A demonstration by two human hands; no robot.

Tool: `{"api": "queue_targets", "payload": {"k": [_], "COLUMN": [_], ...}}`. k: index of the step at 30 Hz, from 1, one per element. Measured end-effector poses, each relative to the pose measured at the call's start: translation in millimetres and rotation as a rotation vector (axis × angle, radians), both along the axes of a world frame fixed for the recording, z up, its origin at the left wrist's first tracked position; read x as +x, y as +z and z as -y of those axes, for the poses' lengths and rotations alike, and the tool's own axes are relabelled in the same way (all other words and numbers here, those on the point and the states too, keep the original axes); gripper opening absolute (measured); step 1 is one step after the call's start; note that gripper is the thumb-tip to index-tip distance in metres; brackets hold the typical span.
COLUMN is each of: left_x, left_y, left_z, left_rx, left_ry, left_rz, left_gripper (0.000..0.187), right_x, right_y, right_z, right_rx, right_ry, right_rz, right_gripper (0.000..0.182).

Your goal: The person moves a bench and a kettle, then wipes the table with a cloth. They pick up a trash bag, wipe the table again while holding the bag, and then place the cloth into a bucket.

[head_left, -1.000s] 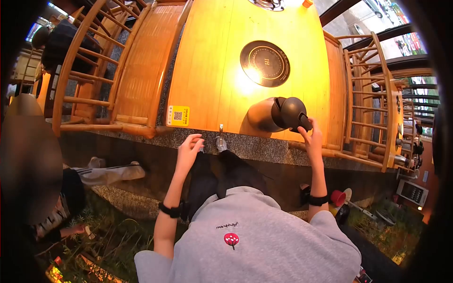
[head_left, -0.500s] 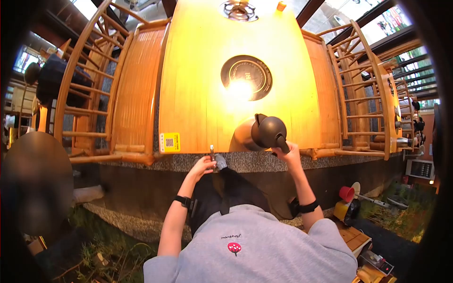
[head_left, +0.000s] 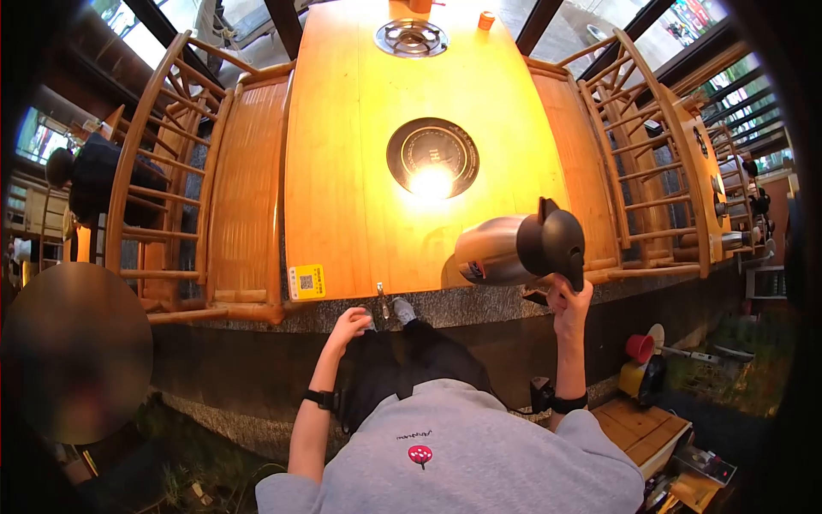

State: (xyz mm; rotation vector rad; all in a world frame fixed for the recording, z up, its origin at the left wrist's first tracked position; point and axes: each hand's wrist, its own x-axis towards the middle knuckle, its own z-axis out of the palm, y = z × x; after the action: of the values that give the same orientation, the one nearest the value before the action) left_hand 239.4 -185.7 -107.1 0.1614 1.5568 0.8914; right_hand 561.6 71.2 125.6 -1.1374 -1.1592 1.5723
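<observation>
Steel kettle gripped by right hand; left hand apart, holding nothing.

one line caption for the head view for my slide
Right hand grips a steel kettle at the wooden table's edge; left hand rests nearby.

Your right hand has swung the kettle rightward, from mid-edge of the surface half a second ago to its right edge, tilted with the black top pointing right. Your grip stays on the handle. Your left hand has dropped slightly below the stone rim, beside the small metal piece.
</observation>
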Motion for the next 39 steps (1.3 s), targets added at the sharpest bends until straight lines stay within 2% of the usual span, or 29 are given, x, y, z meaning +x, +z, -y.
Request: {"api": "queue_targets", "payload": {"k": [1,5,8,12,19,28,37,39], "left_x": [-1,-6,-12,-15,-10,12,33,46], "left_y": [2,6,11,33,53,68,71,63], "left_z": [1,1,0,-1,5,0,-12,-6], "left_rx": [-0.004,0.003,0.034,0.040,0.078,0.096,0.169,0.205], "left_ry": [0.007,0.043,0.053,0.087,0.160,0.112,-0.024,-0.018], "left_rz": [0.000,-0.031,-0.079,-0.131,-0.165,-0.198,-0.255,-0.241], "left_gripper": [0.039,0.037,0.038,0.037,0.036,0.036,0.037,0.037], "right_x": [-4,-20,-29,-46,-67,-76,-90,-89], "right_y": [2,-12,-31,-38,-52,-77,-81,-76], "right_z": [1,-8,-9,-4,3,13,23,26], "right_rx": [-0.023,-0.042,-0.045,0.001,0.035,0.150,0.186,0.123], "right_ry": [-0.016,-0.047,-0.088,-0.018,0.019,0.046,-0.008,0.015], "right_rz": [-0.024,0.062,0.038,0.136,0.162,0.192,0.210,0.195], "right_gripper": [0.012,0.022,0.023,0.028,0.032,0.032,0.039,0.039]}}
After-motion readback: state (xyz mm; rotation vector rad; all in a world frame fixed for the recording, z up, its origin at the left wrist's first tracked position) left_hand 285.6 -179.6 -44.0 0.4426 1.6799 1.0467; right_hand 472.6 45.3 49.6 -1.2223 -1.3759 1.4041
